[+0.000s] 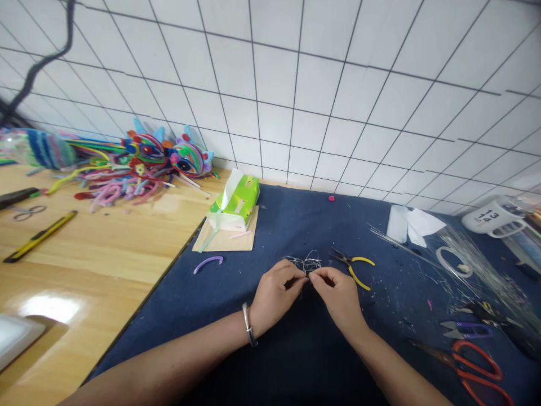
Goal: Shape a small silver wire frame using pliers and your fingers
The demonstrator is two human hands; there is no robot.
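Observation:
My left hand (276, 293), with a silver bangle on its wrist, and my right hand (338, 293) meet over the dark blue cloth (296, 225). Both pinch a small tangle of thin silver wire (307, 263) between thumb and fingertips. The wire piece stands just above my fingers and looks bent into loops. Yellow-handled pliers (355, 268) lie on the cloth just right of my right hand.
A green tissue pack (236, 203) on brown card and a purple pipe-cleaner piece (208, 263) lie left of my hands. Red scissors (469, 366), small snips (465, 329), wire strands (477, 270) and a white cup (494, 219) sit right. Colourful pipe-cleaner figures (160, 155), a yellow knife (40, 235) lie on the wooden table.

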